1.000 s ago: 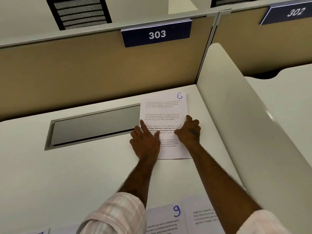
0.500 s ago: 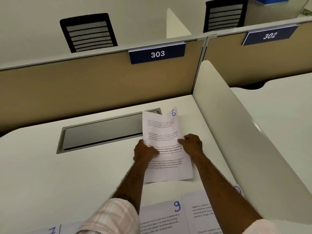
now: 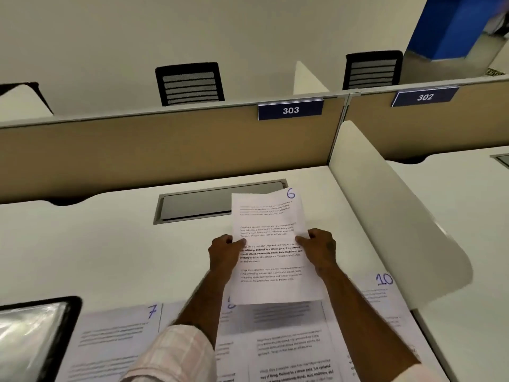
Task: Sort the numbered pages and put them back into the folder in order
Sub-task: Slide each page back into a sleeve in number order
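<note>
A white printed page marked 6 [image 3: 271, 224] is lifted off the desk, held upright between both hands. My left hand [image 3: 224, 250] pinches its left edge and my right hand [image 3: 319, 248] pinches its right edge. Along the near edge of the desk lie more pages side by side: page 7 [image 3: 115, 334], a page partly hidden by my left arm and the held sheet [image 3: 286, 343], and page 10 [image 3: 385, 296]. A black folder with a shiny clear sleeve [image 3: 33, 334] lies at the lower left.
A grey cable hatch [image 3: 198, 204] is set into the white desk [image 3: 96, 257]. A tan partition with a sign 303 [image 3: 290, 110] closes the back. A white rounded side divider [image 3: 391, 205] stands at the right. Black chairs stand beyond the partition.
Page 6 lay flat on the desk under both palms; now both hands have picked it up and drawn it toward me. The view has tilted, showing pages 7, 10 and the folder.
</note>
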Motion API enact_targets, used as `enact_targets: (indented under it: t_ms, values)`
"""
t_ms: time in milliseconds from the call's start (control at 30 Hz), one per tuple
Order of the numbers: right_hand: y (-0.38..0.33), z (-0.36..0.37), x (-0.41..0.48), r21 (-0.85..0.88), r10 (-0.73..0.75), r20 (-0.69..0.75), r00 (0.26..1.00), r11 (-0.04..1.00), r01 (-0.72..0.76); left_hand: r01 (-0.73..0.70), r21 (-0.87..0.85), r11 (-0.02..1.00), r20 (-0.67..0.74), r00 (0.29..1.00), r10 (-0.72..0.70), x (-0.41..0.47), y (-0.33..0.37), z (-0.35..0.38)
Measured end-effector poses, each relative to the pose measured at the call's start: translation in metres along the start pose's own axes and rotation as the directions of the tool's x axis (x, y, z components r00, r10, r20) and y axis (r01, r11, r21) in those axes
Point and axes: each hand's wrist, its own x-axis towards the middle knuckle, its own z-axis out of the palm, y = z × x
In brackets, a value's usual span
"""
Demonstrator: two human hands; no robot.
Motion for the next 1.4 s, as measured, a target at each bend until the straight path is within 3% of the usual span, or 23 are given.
enact_targets:
  t_ms: [167,433,767,967,1133,1300,1400]
  values:
    - [-0.009,0.036,-0.078,0.02,-0.027,-0.006,1.0,0.999,0.027,-0.045,-0.009,0.999,0.005,0.999,0.045,-0.035,-0.036,-0.071]
    - [-0.021,0.103,-0.21,-0.255,-0.19,0.001,0.982,0.949,0.184,-0.182,0.057,0.982,0.034,0.983,0.18,-0.089,-0.089,-0.171]
    - [-0.044,0.162,-0.312,-0.122,-0.357,0.089,0.93,0.923,0.366,-0.241,0.181,0.953,-0.092,0.961,0.261,-0.14,-0.143,-0.258]
    - [-0.035,0.183,-0.35,-0.214,-0.496,0.105,0.862,0.835,0.507,-0.234,0.159,0.959,-0.17,0.951,0.26,-0.175,-0.175,-0.296]
    - [-0.029,0.209,-0.39,-0.318,-0.485,0.185,0.855,0.793,0.519,-0.223,0.219,0.95,-0.267,0.923,0.278,-0.217,-0.204,-0.324]
    - [-0.026,0.24,-0.438,-0.224,-0.48,0.295,0.826,0.806,0.548,-0.162,0.263,0.951,-0.352,0.902,0.25,-0.249,-0.227,-0.36]
    - [-0.032,0.266,-0.464,-0.179,-0.46,0.366,0.809,0.819,0.546,-0.171,0.369,0.914,-0.38,0.869,0.316,-0.256,-0.234,-0.379]
